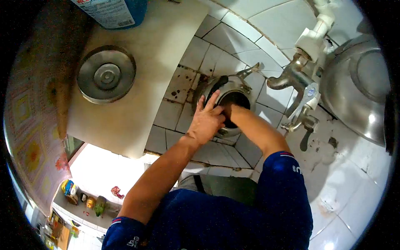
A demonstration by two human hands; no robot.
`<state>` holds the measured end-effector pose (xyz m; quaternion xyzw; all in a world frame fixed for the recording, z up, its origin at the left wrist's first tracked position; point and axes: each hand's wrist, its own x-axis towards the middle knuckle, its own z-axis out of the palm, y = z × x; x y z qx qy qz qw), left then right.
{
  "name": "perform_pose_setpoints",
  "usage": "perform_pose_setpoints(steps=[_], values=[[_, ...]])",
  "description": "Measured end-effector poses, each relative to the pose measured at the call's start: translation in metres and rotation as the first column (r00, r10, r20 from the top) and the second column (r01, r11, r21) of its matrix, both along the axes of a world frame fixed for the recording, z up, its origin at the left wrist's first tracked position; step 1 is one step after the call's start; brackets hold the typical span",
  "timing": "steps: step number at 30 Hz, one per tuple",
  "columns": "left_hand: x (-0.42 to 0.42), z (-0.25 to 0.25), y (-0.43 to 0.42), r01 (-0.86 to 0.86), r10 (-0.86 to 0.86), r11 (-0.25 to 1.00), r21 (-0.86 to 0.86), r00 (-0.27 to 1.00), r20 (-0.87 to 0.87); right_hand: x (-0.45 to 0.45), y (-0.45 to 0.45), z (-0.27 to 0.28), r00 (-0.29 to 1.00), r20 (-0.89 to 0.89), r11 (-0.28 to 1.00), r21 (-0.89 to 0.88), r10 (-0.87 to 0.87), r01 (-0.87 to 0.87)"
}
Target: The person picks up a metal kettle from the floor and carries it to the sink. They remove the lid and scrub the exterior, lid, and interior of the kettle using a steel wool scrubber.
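Note:
A metal kettle (228, 132) with a dark handle (218, 84) and a spout (248, 71) sits tilted in the tiled basin, its round mouth facing me. My left hand (205, 124) is at the near left side of the mouth, two fingers stretched toward the handle and the others bent at the rim, holding the kettle. Through the opening goes my right hand (232, 111); its fingers are hidden inside, so I cannot see whether they hold anything. A round metal lid (106, 74) with a raised centre lies on the pale board to the left.
A pale board (162, 46) spans the basin's left side, with a blue container (121, 14) at its far end. Metal taps (298, 79) jut out on the right, before a large metal basin (358, 83). Bottles (100, 206) stand at lower left.

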<state>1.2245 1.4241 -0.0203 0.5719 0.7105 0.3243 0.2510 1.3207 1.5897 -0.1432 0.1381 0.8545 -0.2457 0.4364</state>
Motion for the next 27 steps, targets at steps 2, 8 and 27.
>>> perform_pose_setpoints(steps=[2, 8, 27], values=[[0.002, -0.001, -0.004, 0.009, -0.009, 1.000, -0.022, 1.000, 0.013, -0.001, 0.024, -0.001, 0.999, 0.027, 0.998, 0.061, -0.035, 0.033], [0.010, -0.006, 0.000, 0.005, -0.010, 0.998, -0.065, 0.996, -0.084, 0.000, -0.001, 0.015, 1.000, -0.003, 1.000, 0.021, 0.013, -0.013], [0.008, -0.004, 0.001, -0.007, 0.006, 1.000, -0.011, 0.997, -0.071, -0.003, -0.025, 0.017, 0.999, -0.040, 1.000, 0.004, 0.002, -0.001]])
